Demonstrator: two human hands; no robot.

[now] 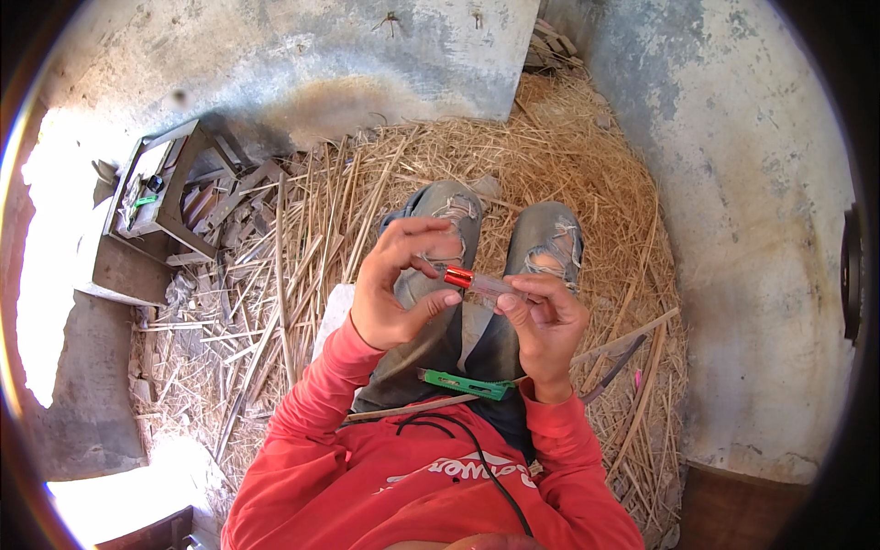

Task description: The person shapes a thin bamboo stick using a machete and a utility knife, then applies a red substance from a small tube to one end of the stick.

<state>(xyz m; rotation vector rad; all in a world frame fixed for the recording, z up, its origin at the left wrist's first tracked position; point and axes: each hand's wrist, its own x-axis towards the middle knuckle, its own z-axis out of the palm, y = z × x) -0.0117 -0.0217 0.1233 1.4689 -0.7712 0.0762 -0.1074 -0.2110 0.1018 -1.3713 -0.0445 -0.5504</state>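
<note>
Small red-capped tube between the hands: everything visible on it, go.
The small clear tube with a shiny red cap looks like plastic with a metallic red end. It lies roughly level above the person's lap, red end toward the left hand, whose thumb and fingertips pinch that cap. The right hand holds the pale, see-through body. Its contents and far end are hidden by the fingers.

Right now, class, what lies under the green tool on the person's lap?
A thin wooden stick and the dark lap cloth lie under the green tool. Its right end is hidden behind the right wrist.
</note>
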